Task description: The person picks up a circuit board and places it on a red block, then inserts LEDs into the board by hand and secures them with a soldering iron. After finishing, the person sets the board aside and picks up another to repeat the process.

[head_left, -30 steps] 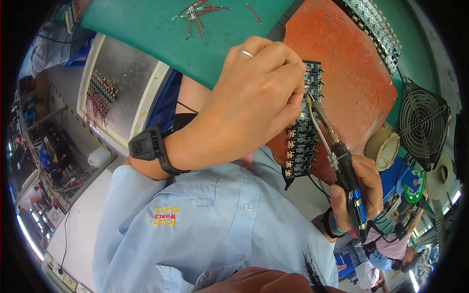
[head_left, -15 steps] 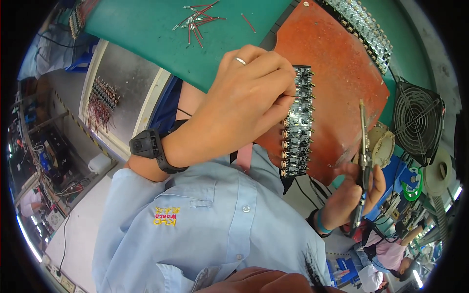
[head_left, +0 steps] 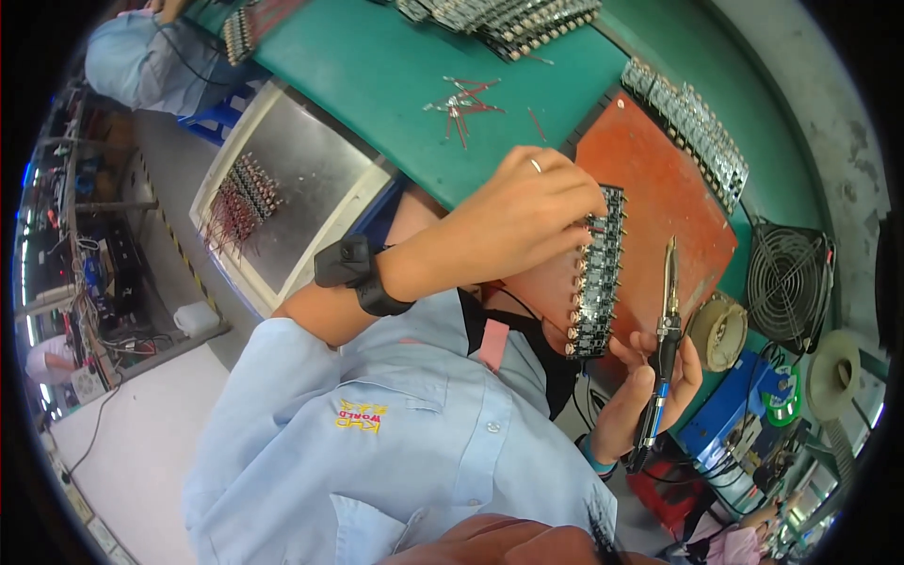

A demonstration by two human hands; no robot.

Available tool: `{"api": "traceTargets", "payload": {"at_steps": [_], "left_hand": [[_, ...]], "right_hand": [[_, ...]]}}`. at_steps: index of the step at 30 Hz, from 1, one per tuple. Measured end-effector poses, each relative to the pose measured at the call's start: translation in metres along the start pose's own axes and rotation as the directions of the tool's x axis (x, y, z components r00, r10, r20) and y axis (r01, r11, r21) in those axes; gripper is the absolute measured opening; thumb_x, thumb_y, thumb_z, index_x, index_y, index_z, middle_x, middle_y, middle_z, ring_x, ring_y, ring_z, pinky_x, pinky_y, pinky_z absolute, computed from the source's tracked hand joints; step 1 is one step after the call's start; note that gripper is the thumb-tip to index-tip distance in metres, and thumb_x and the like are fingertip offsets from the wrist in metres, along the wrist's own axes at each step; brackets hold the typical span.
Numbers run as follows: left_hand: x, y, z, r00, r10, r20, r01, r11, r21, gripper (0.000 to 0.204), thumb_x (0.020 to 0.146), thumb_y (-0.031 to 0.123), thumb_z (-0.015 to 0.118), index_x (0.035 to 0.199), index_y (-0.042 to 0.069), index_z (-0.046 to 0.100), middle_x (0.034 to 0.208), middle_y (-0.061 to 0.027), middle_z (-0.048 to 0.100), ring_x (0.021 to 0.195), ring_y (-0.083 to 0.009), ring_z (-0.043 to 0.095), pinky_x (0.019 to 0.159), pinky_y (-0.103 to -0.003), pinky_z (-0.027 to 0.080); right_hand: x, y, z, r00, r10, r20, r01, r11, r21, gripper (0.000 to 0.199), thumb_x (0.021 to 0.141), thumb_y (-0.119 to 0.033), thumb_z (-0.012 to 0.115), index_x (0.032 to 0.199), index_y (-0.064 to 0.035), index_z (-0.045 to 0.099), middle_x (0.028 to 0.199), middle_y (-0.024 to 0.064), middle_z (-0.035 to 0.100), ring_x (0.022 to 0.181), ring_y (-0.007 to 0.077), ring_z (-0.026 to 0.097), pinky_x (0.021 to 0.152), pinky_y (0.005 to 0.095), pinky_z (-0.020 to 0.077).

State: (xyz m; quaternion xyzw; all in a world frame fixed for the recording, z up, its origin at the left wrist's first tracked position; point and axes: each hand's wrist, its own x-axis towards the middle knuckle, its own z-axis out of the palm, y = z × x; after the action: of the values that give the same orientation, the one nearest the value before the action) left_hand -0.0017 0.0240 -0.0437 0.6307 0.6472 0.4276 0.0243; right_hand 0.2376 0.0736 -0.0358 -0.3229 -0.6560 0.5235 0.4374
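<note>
A black circuit board panel [head_left: 596, 292] with a row of small coppery parts along its left edge lies on the orange-brown mat. Over its upper end, my left hand [head_left: 527, 221] has its fingers pinched together on what looks like a short red wire, mostly hidden by the fingertips. My right hand [head_left: 626, 400] grips a soldering iron [head_left: 665, 353]. The iron points away from me, its tip over the mat, right of the panel and apart from it. My right fingertips are close to the panel's near end.
Loose red wires [head_left: 461, 106] lie on the green table [head_left: 377, 71]. More board panels [head_left: 692, 127] line the mat's [head_left: 650, 160] far right. A black fan [head_left: 789, 282], a round tin [head_left: 720, 334] and a blue device [head_left: 720, 414] stand right. A tray [head_left: 311, 179] of wired boards sits left.
The whole view has shifted, showing more of the table's far side. My right hand has brought the soldering iron nearer the panel. My left fingers remain at the panel's upper part.
</note>
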Motion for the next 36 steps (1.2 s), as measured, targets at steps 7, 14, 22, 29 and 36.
{"api": "traceTargets", "payload": {"at_steps": [7,14,22,29,36], "left_hand": [[-0.003,-0.082,-0.056,0.975,-0.086,-0.207,0.140,0.956,0.259,0.011,0.079,0.017,0.069,0.084,0.009,0.064,0.085,-0.0084,0.061,0.086,-0.0323,0.057,0.074,-0.044,0.046],[-0.009,-0.132,-0.075,0.964,-0.170,-0.207,0.243,0.879,0.410,0.008,0.083,0.016,0.065,0.083,0.009,0.063,0.086,-0.0092,0.061,0.086,-0.0326,0.056,0.074,-0.041,0.044],[-0.009,-0.103,-0.084,0.959,-0.180,-0.217,0.258,0.870,0.421,0.011,0.086,0.013,0.062,0.091,0.005,0.061,0.083,-0.0101,0.060,0.081,-0.0298,0.057,0.074,-0.037,0.044],[-0.019,0.042,-0.045,0.987,-0.135,0.084,0.149,0.969,-0.196,0.011,0.082,0.003,0.063,0.092,0.003,0.059,0.084,-0.0094,0.061,0.077,-0.0291,0.057,0.069,-0.037,0.047],[-0.028,0.061,-0.004,0.995,-0.004,0.100,0.032,0.959,-0.281,0.016,0.080,0.003,0.068,0.094,0.003,0.061,0.082,-0.0073,0.060,0.076,-0.0257,0.055,0.067,-0.035,0.044]], "right_hand": [[0.005,-0.003,-0.012,0.997,-0.042,-0.062,0.043,0.999,0.019,0.045,0.094,-0.014,0.052,0.132,0.0034,0.037,0.109,0.0169,0.056,0.096,0.0232,0.061,0.080,0.0367,0.0562],[0.003,-0.003,-0.009,0.996,-0.029,-0.085,0.030,1.000,0.002,0.042,0.094,-0.010,0.050,0.132,0.0047,0.037,0.108,0.0170,0.056,0.095,0.0229,0.061,0.080,0.0366,0.0561],[0.006,-0.004,-0.004,0.996,-0.078,-0.046,0.080,0.996,0.045,0.044,0.094,-0.012,0.052,0.131,0.0060,0.037,0.102,0.0165,0.059,0.091,0.0221,0.062,0.079,0.0346,0.0553],[0.006,-0.013,0.004,0.990,-0.061,0.128,0.058,0.998,0.028,0.044,0.092,-0.010,0.056,0.129,0.0054,0.040,0.089,0.0126,0.062,0.082,0.0198,0.064,0.076,0.0294,0.0528],[0.012,-0.011,0.017,0.992,-0.015,0.122,0.024,0.997,-0.077,0.043,0.085,0.002,0.059,0.125,0.0021,0.045,0.082,0.0083,0.058,0.073,0.0132,0.058,0.068,0.0235,0.0466]]}}
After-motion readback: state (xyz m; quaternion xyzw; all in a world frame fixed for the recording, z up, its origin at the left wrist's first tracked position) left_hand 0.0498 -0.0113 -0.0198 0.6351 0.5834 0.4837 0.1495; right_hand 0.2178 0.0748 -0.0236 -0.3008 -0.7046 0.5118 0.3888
